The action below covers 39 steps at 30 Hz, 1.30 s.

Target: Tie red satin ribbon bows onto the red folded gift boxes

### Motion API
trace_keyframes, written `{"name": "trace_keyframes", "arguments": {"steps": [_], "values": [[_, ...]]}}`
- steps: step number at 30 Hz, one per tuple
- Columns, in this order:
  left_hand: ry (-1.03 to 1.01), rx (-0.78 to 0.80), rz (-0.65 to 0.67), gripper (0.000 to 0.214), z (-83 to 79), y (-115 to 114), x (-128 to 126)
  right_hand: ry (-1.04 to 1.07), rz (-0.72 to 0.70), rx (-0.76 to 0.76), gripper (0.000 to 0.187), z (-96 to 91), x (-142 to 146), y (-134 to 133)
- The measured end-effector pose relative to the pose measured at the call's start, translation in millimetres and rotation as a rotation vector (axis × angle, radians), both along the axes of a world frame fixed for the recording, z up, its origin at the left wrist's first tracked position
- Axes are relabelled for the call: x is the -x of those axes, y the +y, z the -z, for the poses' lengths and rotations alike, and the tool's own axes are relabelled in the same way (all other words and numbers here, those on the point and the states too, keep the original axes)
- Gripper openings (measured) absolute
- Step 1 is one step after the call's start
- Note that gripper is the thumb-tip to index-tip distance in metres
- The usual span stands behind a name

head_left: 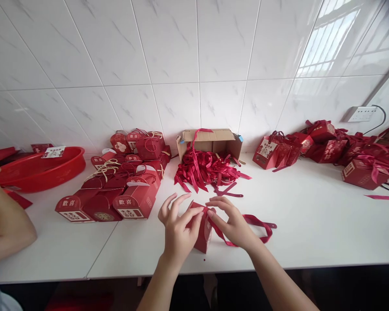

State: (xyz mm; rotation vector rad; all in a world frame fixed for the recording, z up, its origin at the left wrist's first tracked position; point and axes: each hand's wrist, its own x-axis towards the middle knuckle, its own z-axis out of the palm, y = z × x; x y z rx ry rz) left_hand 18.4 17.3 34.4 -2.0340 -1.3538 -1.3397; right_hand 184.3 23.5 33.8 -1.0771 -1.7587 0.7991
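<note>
Small red cardboard box point(202, 239) near the front edge of a white table point(317, 229), left hand point(177, 226) pinching its top, right hand point(235, 224) alongside, grip I can't tell, room rightward, red handled cartons point(136, 202) leftward lettered “歡喜”

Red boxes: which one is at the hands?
The lone red box in front of the ribbon pile, left hand and right hand at its top; the other boxes are grouped to either side.
</note>
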Motion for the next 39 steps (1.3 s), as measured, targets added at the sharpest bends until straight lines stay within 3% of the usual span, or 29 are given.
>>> {"name": "trace_keyframes", "arguments": {"steps": [4,8,12,16,19,22,27,32,39], "values": [[-0.073,0.024,0.028,0.022,-8.9,-3.3,7.7,0.127,-0.080,0.061,0.021,-15.8,-2.3,4.4],[-0.189,0.302,0.057,0.039,3.5,-11.0,23.2,0.326,-0.027,0.006,0.015,-41.7,-23.3,-12.7],[-0.401,0.600,0.089,0.029,19.6,-15.5,33.8,0.561,0.079,-0.228,0.008,-68.6,-46.8,-43.2],[-0.537,0.672,0.086,0.024,24.4,-16.4,34.2,0.765,0.105,-0.434,0.010,-81.3,-51.1,-49.1],[-0.646,0.675,0.102,0.028,26.3,-17.9,33.4,0.598,0.052,-0.224,0.014,-78.3,-39.8,-30.7],[-0.723,0.694,0.138,0.033,29.3,-22.0,32.6,0.164,-0.045,0.004,0.019,-65.4,-17.7,-8.3],[-0.779,0.686,0.140,0.033,31.8,-30.1,28.6,-0.305,-0.018,0.052,0.017,-32.8,23.4,8.3],[-0.778,0.681,0.145,0.031,33.1,-33.3,24.7,-0.414,0.045,0.060,0.017,-17.0,36.8,10.0],[-0.766,0.688,0.168,0.031,33.2,-38.0,20.6,-0.473,0.010,0.020,0.021,-22.8,34.0,4.7]]}}
